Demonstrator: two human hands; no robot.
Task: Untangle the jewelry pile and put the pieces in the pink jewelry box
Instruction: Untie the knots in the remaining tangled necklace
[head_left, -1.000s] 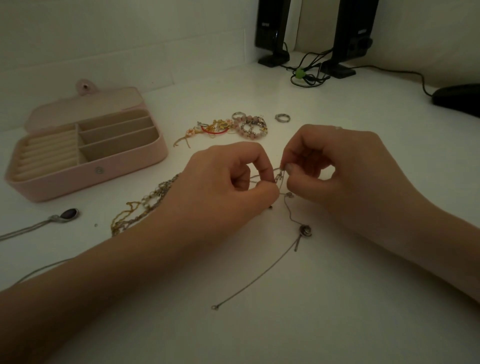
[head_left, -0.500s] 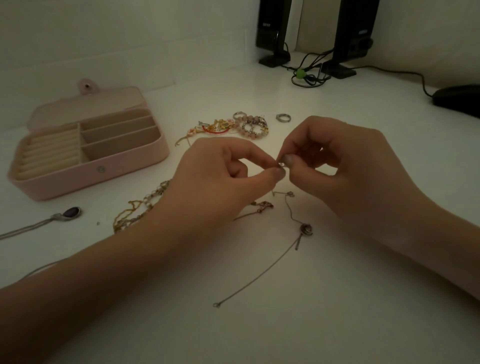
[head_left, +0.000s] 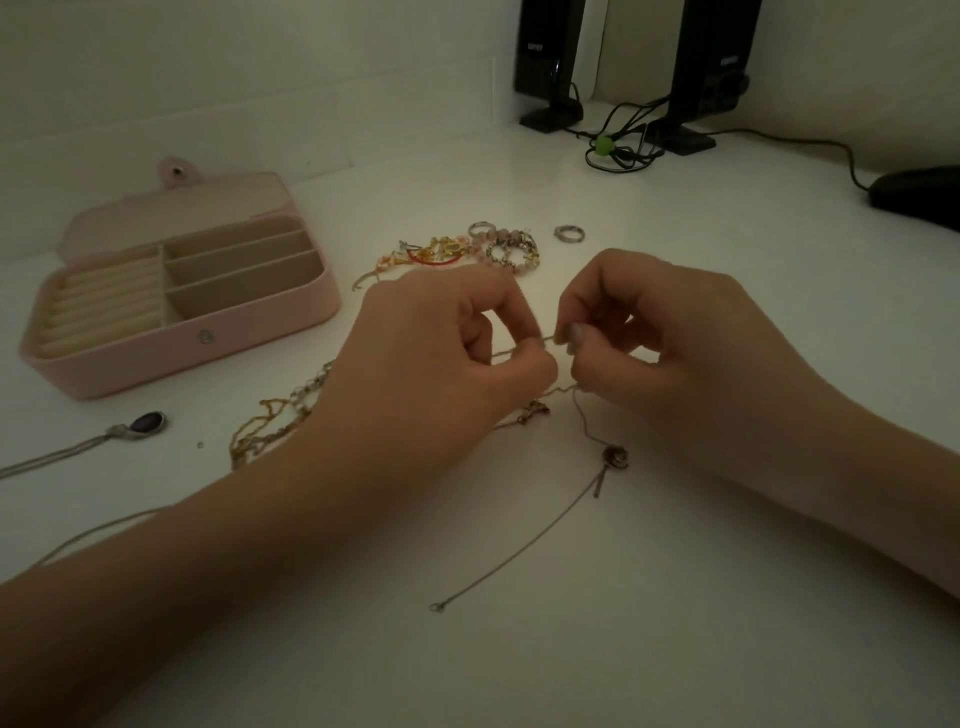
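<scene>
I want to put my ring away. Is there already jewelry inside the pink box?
No, the open pink jewelry box shows only bare compartments and ring rolls.

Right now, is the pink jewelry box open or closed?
Open. The pink jewelry box has its lid folded back, and its bare compartments show.

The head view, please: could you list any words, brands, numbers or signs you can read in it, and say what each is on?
Left black speaker: small pale brand mark, too blurred to read.
Right black speaker: small pale brand mark, too blurred to read.
Pink jewelry box: round snap on the front wall, no readable text.
Nothing else bears writing.
</scene>
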